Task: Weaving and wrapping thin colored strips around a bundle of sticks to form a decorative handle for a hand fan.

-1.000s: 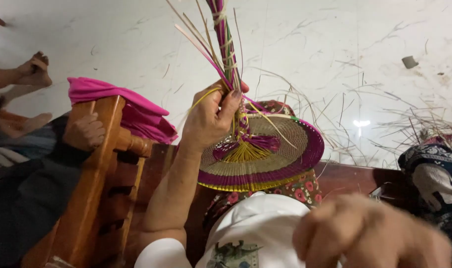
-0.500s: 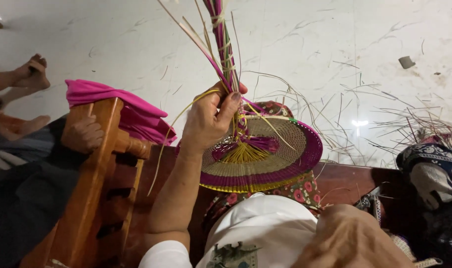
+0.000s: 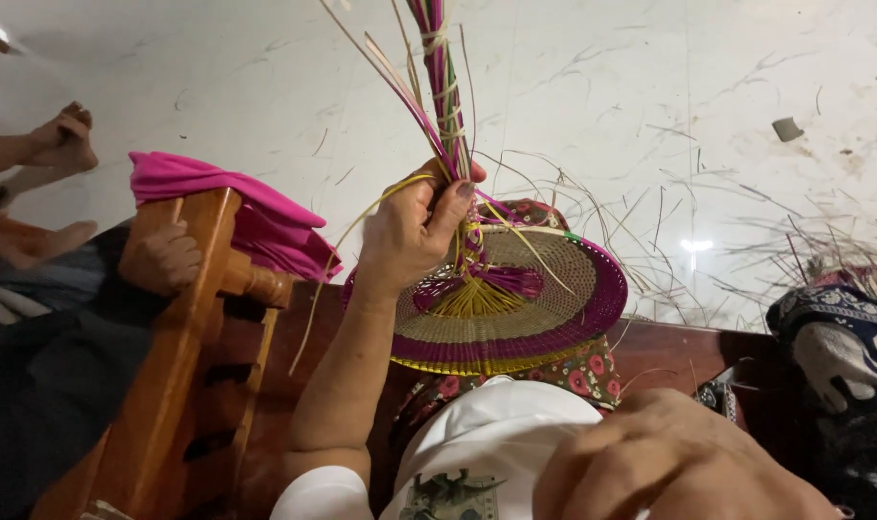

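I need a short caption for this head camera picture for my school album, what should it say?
A left hand grips the purple-wrapped handle of a round woven fan, while the right hand blurs close to the camera.

Beyond your left hand [image 3: 414, 231] lay a pale, glossy floor [image 3: 602, 87], streaked and scuffed. Loose dry straws [image 3: 746, 241] were scattered on it to the right of that hand, thickest far to the right, with a few single strands up past your fingertips. A small grey scrap [image 3: 788, 129] sat on the floor well off to the upper right. To the left of your hand, bare feet [image 3: 65, 135] of another person rested on the floor. Nearer you ran a dark wooden ledge [image 3: 689, 351], just below and right of the hand.
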